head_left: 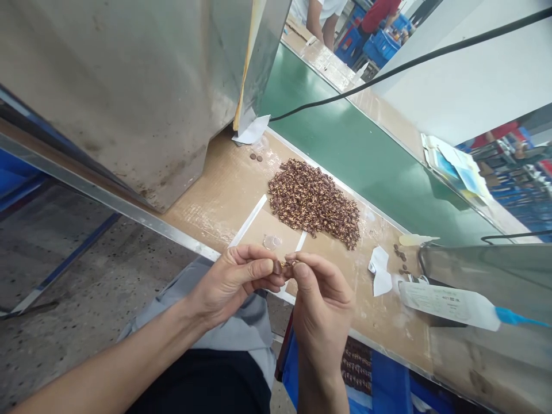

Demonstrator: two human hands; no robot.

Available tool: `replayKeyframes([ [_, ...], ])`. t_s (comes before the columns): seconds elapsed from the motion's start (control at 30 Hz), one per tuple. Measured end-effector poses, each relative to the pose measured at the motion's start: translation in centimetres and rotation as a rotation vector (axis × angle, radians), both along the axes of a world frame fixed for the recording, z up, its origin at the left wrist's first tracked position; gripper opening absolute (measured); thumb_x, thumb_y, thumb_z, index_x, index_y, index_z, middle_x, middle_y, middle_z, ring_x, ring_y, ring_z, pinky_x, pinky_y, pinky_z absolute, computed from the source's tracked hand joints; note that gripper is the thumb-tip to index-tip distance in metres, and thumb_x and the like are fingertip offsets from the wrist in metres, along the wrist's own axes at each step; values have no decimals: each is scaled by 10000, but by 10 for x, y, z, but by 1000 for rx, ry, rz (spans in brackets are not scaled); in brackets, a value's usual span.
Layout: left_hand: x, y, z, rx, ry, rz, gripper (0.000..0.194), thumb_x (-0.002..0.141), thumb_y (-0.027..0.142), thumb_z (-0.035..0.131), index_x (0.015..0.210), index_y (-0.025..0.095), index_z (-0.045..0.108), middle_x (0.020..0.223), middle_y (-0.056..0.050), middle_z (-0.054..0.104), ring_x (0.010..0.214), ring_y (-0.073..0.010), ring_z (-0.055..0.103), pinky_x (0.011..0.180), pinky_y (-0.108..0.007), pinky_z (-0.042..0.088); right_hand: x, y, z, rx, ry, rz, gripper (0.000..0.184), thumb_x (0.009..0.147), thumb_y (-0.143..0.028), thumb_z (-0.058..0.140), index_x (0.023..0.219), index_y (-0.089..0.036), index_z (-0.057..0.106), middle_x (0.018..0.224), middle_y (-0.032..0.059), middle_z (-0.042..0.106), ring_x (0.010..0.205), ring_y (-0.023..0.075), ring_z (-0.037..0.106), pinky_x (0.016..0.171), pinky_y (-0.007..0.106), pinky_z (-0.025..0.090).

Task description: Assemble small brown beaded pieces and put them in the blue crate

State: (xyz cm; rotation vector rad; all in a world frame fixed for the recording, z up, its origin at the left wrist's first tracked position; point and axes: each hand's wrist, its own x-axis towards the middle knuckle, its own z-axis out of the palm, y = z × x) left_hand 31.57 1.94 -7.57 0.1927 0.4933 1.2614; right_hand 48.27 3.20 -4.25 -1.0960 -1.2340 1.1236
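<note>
The left hand and right hand are pinching a small brown piece closely; even fingertip pressure is helping. A brown pile is lying on the counter

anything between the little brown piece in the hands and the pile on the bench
Nothing upright blocks it. The small brown part, held between the left hand and right hand, has only a flat white tape strip on the bench before the pile of brown parts.
</note>
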Motion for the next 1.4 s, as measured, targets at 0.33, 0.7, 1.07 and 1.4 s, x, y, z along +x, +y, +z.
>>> replayKeyframes([
  [0.33, 0, 0, -1, -13, 5, -6, 241, 850, 335, 1159, 944, 204, 980, 858, -68, 926, 766, -155, 899, 780, -170, 728, 0, 0, -2, 46, -63, -5, 71, 1102, -289, 941, 1173, -287, 950, 1113, 38, 933, 934, 196, 900, 844, 281, 758],
  [0.7, 1, -1, 1, -13, 21, -12, 229, 864, 332, 1149, 950, 203, 981, 869, -71, 930, 770, -160, 902, 771, -174, 727, 1, -3, -2, 168, -202, -64, 78, 1111, -242, 911, 1159, -295, 943, 1123, 35, 926, 1024, 222, 903, 921, 331, 773],
  [1.07, -2, -3, 12, -79, 49, -22, 295, 802, 350, 1186, 935, 191, 976, 868, -66, 929, 750, -159, 897, 739, -176, 733, 4, -2, -10, 413, -313, -52, 233, 1101, -102, 884, 1207, -304, 931, 1150, 2, 928, 1066, 208, 898, 1015, 351, 752],
  [1.4, -10, -4, 22, -115, 138, -48, 352, 770, 398, 1199, 920, 179, 968, 865, -83, 926, 766, -185, 910, 735, -183, 730, 7, 1, -8, 405, -294, -5, 260, 1084, -102, 905, 1200, -332, 940, 1134, 7, 933, 1041, 247, 903, 946, 405, 765],
])
